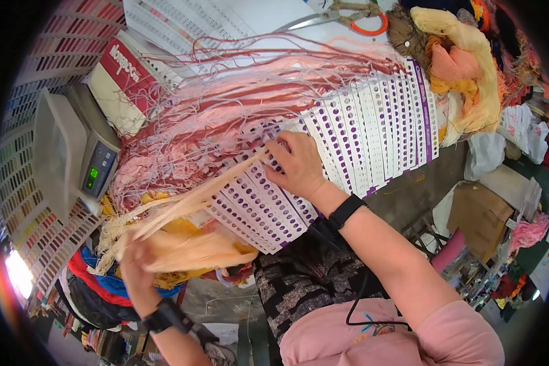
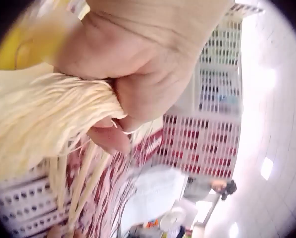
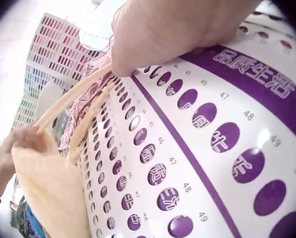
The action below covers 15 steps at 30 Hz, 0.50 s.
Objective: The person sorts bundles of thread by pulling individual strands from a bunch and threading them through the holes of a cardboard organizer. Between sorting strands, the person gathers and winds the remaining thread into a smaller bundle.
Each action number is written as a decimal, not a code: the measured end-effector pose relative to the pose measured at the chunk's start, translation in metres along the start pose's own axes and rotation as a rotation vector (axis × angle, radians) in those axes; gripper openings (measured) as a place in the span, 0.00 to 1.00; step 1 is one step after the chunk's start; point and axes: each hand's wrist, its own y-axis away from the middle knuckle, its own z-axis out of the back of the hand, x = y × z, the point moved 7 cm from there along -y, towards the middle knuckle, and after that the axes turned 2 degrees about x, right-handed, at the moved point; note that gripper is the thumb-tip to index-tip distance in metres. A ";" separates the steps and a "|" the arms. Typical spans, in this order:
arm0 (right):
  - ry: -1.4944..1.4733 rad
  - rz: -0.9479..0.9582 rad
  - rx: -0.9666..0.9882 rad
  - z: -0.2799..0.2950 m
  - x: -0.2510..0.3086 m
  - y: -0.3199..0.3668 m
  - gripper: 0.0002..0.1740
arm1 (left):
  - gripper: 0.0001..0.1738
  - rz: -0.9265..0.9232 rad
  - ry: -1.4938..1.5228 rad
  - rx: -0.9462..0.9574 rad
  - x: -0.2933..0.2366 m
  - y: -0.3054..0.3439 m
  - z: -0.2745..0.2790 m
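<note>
The head view blurs your left hand; its wrist view shows the grip closed round yarn. Your right hand pinches strands over cards.

Head view downward, wrist views close, peach yarn in all

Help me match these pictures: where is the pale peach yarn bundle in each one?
Head view: the pale peach yarn bundle is lower left of centre, at the left hand.
Left wrist view: at the left, the pale peach yarn bundle.
Right wrist view: lower left, the pale peach yarn bundle.
Shared landmark: the white cards with rows of holes, visible in all three.
</note>
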 end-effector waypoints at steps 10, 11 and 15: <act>0.020 -0.025 0.114 0.006 0.012 -0.006 0.24 | 0.14 -0.211 0.128 0.170 -0.033 0.112 0.032; -0.012 -0.038 0.127 0.010 0.014 -0.008 0.24 | 0.14 -0.114 0.197 0.219 -0.010 0.125 0.021; -0.239 -0.079 0.173 0.030 0.036 -0.001 0.13 | 0.15 -0.026 0.100 0.137 0.027 0.171 -0.026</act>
